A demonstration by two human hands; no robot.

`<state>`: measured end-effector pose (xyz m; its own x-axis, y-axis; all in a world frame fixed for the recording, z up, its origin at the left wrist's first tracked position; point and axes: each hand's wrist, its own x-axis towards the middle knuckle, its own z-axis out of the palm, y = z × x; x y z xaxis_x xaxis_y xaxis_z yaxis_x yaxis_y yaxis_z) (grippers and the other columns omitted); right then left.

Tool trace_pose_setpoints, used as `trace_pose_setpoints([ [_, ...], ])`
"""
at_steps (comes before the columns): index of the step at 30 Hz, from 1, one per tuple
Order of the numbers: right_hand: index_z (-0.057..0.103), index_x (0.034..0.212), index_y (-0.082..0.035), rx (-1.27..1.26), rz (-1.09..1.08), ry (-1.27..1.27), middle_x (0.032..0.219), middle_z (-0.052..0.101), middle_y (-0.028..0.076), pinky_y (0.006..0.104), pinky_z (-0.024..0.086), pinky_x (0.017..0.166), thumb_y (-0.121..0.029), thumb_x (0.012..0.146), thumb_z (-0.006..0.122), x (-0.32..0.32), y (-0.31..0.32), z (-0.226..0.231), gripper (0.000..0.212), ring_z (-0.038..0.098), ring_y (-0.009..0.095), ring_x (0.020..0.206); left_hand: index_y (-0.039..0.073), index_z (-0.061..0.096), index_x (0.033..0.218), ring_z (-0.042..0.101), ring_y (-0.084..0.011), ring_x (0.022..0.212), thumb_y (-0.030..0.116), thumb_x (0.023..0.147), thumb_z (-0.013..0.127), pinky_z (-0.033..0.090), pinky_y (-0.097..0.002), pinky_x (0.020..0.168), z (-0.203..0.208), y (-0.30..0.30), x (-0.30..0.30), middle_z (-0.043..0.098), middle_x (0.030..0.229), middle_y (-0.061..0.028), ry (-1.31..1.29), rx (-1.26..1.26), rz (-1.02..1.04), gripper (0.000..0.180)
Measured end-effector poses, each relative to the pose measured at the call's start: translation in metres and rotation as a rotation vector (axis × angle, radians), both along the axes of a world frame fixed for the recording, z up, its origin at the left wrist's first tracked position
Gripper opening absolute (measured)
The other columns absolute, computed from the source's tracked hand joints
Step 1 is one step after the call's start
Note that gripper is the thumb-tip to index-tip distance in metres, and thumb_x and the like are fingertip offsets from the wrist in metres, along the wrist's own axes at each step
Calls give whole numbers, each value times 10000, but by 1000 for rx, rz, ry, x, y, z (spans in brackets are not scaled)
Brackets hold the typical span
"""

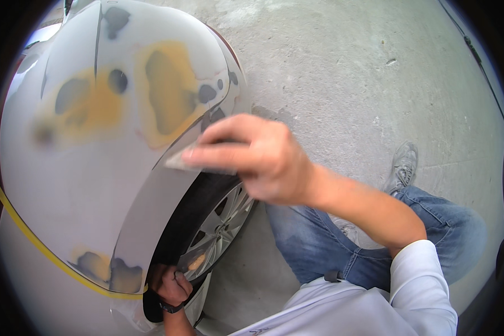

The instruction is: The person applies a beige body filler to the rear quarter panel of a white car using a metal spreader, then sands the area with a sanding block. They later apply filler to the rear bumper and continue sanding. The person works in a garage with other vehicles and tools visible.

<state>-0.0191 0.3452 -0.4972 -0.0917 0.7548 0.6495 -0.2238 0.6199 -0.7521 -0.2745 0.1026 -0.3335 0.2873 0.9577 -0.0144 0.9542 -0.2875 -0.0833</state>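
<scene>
Single view: left fisheye of a head-worn pair, above the wearer's torso (347, 315), facing steeply down. Car body (89, 185) and wheel (220, 228) at close range; concrete floor (341, 73) farther off. Straight edges bow toward the dark round rim.

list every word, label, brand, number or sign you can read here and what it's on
No text can be read in this picture.
White shirt: a small dark mark at the picture's lower edge, too small to read.
Wheel hub: too small to tell whether it bears a sign.
Pale block in the right hand: blurred, nothing readable.
</scene>
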Motion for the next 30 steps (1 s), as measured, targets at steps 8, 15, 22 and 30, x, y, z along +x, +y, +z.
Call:
trace_pose_setpoints([
  [8, 792, 1171, -186, 36, -192, 37, 1005, 739, 115, 350, 621, 745, 130, 765, 620, -7, 63, -8, 542, 734, 274, 875, -44, 586, 968, 529, -384, 645, 75, 949, 519, 411, -473, 603, -1, -6, -4, 558, 758, -188, 34, 6, 35, 138],
  [15, 806, 1173, -206, -41, -292, 22, 1091, 689, 88, 378, 601, 845, 60, 741, 732, -38, -4, -13, 513, 695, 273, 986, -38, 591, 955, 527, -389, 648, 99, 963, 526, 409, -475, 605, -1, -5, -3, 557, 759, -193, 17, 16, 26, 152],
  [22, 793, 1198, -180, 16, -245, 34, 1054, 712, 90, 351, 596, 813, 115, 691, 672, -18, 5, -18, 598, 697, 268, 954, -40, 589, 945, 528, -386, 647, 96, 951, 522, 406, -469, 595, 1, -4, -5, 549, 745, -189, 38, -5, 35, 152],
  [30, 746, 1260, -165, 45, -96, 111, 1035, 718, 128, 410, 600, 874, 83, 754, 605, -8, 2, 7, 581, 700, 327, 983, 12, 586, 954, 523, -362, 582, 129, 935, 557, 383, -448, 528, -5, -3, -5, 534, 705, -157, 39, 73, 9, 121],
])
